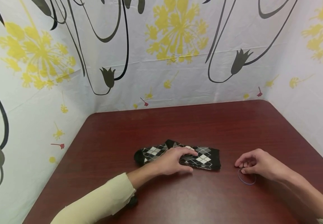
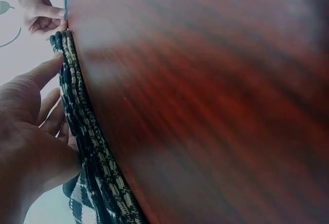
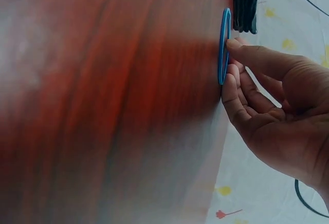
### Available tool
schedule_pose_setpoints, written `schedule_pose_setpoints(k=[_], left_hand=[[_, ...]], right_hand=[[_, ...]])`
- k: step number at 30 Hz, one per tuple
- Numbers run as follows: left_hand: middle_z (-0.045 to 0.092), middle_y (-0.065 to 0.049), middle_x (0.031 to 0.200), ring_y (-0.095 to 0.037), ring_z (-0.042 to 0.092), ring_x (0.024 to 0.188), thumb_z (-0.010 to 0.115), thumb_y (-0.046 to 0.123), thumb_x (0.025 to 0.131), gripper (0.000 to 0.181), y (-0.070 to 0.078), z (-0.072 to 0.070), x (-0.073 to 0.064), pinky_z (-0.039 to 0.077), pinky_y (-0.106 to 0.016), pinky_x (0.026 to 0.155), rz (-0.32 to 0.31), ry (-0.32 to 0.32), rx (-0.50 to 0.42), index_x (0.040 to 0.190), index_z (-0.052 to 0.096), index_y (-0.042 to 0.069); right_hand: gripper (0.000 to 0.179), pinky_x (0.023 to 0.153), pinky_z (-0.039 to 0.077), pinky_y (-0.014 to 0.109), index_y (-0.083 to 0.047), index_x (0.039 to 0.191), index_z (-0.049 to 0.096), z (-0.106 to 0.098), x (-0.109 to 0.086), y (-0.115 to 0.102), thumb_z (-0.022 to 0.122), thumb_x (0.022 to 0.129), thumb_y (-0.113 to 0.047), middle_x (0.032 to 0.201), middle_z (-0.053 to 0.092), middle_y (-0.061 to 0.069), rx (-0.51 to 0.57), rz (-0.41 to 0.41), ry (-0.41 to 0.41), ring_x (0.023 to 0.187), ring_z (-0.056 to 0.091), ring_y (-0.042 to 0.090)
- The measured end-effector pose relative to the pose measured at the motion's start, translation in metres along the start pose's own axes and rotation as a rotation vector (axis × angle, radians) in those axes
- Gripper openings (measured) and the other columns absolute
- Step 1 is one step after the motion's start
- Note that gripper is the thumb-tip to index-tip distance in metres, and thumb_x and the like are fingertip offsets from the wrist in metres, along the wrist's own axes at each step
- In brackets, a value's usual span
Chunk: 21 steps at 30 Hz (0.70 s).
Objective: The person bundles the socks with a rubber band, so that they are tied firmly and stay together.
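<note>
A folded pair of black, grey and white argyle socks (image 1: 206, 159) lies across the middle of the table, cuffs to the right and a black toe to the left. Over its middle rests my left hand (image 1: 173, 160), fingers spread and fairly straight; in the left wrist view the stacked sock layers (image 2: 82, 111) show along its fingers and thumb. Right of the cuffs, my right hand (image 1: 265, 165) pinches a thin blue rubber band (image 1: 246, 183) between thumb and fingers. The right wrist view shows the band (image 3: 222, 70) edge-on, close over the tabletop, with the dark sock cuffs (image 3: 247, 3) beyond.
Under the left sleeve (image 1: 102, 199) a dark item (image 1: 132, 201) peeks out, mostly hidden. The dark red wooden table (image 1: 178, 124) has rounded far corners. White cloth (image 1: 155, 77) with yellow and grey flower prints hangs behind it and on both sides.
</note>
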<state>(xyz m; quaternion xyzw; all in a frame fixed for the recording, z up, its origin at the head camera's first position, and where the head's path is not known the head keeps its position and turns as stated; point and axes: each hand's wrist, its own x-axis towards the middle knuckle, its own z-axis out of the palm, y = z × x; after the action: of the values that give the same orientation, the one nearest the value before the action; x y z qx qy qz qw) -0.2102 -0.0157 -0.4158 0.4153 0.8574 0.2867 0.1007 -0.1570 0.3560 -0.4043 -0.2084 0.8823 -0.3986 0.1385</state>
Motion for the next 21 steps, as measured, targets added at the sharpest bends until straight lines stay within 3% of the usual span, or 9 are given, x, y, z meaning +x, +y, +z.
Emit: schedule_pose_setpoints(k=[6, 13, 21], left_hand=[[0.063, 0.01, 0.146, -0.008, 0.053, 0.138, 0.086, 0.028, 0.093, 0.051, 0.003, 0.003, 0.005, 0.04, -0.033, 0.115, 0.009, 0.013, 0.09, 0.141, 0.068, 0.023], [0.064, 0.009, 0.143, -0.01, 0.058, 0.132, 0.083, 0.027, 0.095, 0.044, 0.004, 0.004, 0.008, 0.045, -0.031, 0.11, 0.068, 0.016, 0.281, 0.137, 0.069, 0.023], [0.066, 0.008, 0.14, -0.011, 0.061, 0.129, 0.08, 0.025, 0.098, 0.039, 0.008, 0.004, 0.011, 0.046, -0.028, 0.109, 0.137, 0.007, 0.435, 0.135, 0.07, 0.023]], right_hand=[[0.014, 0.062, 0.051, 0.025, -0.012, 0.094, 0.08, 0.002, 0.002, -0.004, 0.085, 0.087, -0.001, 0.081, 0.071, -0.008, -0.092, -0.004, 0.047, 0.069, 0.061, 0.005], [0.019, 0.062, 0.05, 0.025, -0.019, 0.091, 0.078, 0.006, 0.004, -0.008, 0.081, 0.089, 0.0, 0.083, 0.072, -0.013, -0.16, -0.004, 0.046, 0.07, 0.06, 0.002], [0.017, 0.064, 0.052, 0.026, -0.014, 0.097, 0.077, 0.001, 0.003, -0.014, 0.074, 0.095, 0.003, 0.092, 0.072, -0.004, -0.107, 0.009, 0.038, 0.075, 0.061, 0.006]])
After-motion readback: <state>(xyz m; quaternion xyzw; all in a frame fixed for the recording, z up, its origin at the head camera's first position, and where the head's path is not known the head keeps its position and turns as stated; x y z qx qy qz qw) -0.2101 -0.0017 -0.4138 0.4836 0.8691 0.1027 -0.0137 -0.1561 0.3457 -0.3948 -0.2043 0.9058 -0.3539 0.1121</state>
